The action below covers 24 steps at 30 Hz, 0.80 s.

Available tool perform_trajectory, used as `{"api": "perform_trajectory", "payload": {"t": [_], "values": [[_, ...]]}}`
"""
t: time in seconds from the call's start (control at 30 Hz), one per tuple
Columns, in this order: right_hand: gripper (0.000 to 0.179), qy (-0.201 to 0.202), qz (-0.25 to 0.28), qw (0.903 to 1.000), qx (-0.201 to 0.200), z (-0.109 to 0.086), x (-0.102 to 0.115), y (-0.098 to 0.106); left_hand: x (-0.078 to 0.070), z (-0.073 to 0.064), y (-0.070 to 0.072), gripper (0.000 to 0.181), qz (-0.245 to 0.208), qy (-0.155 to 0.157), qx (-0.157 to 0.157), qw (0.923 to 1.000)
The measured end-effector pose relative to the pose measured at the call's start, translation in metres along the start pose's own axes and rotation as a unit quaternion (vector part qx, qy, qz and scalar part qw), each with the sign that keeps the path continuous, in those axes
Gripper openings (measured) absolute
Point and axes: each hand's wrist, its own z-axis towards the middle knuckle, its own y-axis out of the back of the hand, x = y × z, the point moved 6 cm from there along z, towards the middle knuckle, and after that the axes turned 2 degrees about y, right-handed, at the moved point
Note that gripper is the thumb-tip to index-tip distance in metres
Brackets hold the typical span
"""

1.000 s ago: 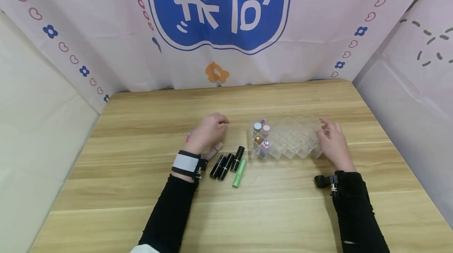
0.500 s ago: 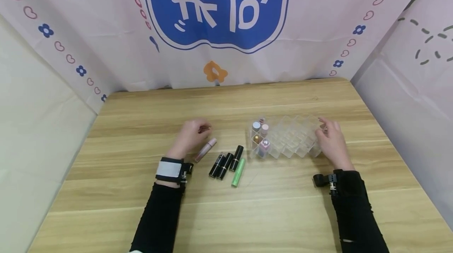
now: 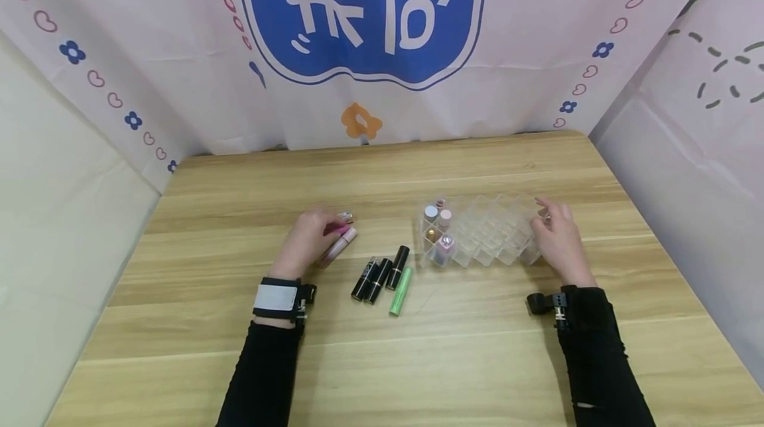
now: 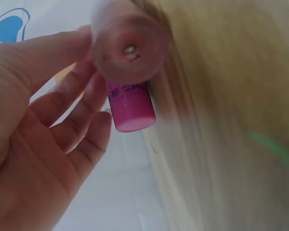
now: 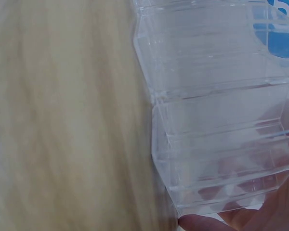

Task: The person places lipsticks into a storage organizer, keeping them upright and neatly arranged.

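Note:
My left hand bends its fingers and thumb about a magenta lipstick tube printed with dark letters. Beside that tube lies a pale pink lip gloss, its round end close to the camera in the left wrist view. A silvery piece shows just past the fingertips. My right hand grips the right end of a clear plastic lipstick organizer, with fingers around its edge. Several cosmetics, such as a white-capped bottle and a lilac bottle, stand in its left compartments.
Between the left hand and the organizer lie black lipstick tubes and a green tube on the wooden table. A printed white cloth hangs along the table's back edge.
My left hand has drawn back to the left and down onto the magenta tube. The pink lip gloss has shifted left. My right hand and the organizer have stayed put.

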Motion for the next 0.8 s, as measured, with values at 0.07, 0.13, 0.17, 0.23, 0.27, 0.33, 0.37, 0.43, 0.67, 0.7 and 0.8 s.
{"api": "perform_trajectory", "payload": {"t": [0.07,0.13,0.17,0.23,0.27,0.33,0.37,0.43,0.67,0.7,0.8], "values": [[0.052,0.0,-0.001,1.0,-0.001,0.0002,-0.0001,0.0001,0.0008,-0.0003,-0.0005,0.018,0.004,-0.001,-0.001,1.0],[0.052,0.001,-0.001,1.0,-0.002,0.0005,-0.0001,0.0002,0.0014,-0.0001,-0.0006,0.018,0.008,-0.002,-0.002,1.0],[0.052,0.002,-0.001,1.0,-0.004,0.0007,-0.0002,0.0002,0.0017,0.0001,-0.0007,0.018,0.013,-0.002,-0.001,0.9999],[0.052,0.003,-0.002,1.0,-0.004,0.0008,-0.0003,0.0,0.0021,0.0005,-0.0011,0.019,0.022,-0.001,0.002,0.9998],[0.052,0.002,-0.002,1.0,-0.003,0.0007,-0.0005,-0.0001,0.0019,0.0006,-0.0013,0.019,0.028,-0.001,0.003,0.9996],[0.052,0.001,0.0,1.0,-0.003,0.0007,-0.0012,-0.0005,0.0017,0.0006,-0.0018,0.02,0.038,-0.001,0.005,0.9993],[0.052,0.001,0.0,1.0,-0.002,0.0007,-0.0011,-0.0006,0.0015,0.0004,-0.0021,0.02,0.042,-0.002,0.005,0.9991],[0.052,0.0,0.001,1.0,-0.002,0.0006,-0.0016,-0.0008,0.0008,-0.0001,-0.0027,0.019,0.049,-0.004,0.004,0.9988],[0.052,-0.002,0.003,1.0,-0.003,0.0007,-0.0024,-0.0004,-0.0004,-0.0023,-0.0034,0.012,0.057,-0.007,0.0,0.9984],[0.052,-0.002,0.003,1.0,-0.003,0.0009,-0.0023,-0.0003,-0.0007,-0.0025,-0.0033,0.012,0.056,-0.007,-0.001,0.9984],[0.052,-0.001,0.001,1.0,-0.003,0.0011,-0.0015,-0.0002,-0.0016,-0.0025,-0.0031,0.011,0.058,-0.008,-0.006,0.9983]]}}
